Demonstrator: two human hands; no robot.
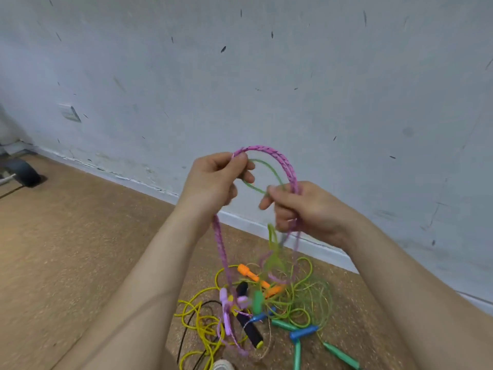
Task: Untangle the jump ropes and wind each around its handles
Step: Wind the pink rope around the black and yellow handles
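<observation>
Left hand (216,180) curled, thumb & fingers pinching the pink rope (266,153); right hand (301,209) curled round the same rope plus a thin green rope (270,169). Pink rope is braided w/ dark flecks, doubled, arching btwn the two hands; the green one loops just under that arch. From each hand strands drop to the floor (66,236) directly below, where the rest lies in a tangled pile (yellow rope (200,325), orange handles (250,273), black handle (249,328), blue handle (304,333), pale purple handles (224,295)). Strands under the right hand are motion-blurred; which rope joins which handle can't be told. Pile's lower edge is cut off by the frame.
</observation>
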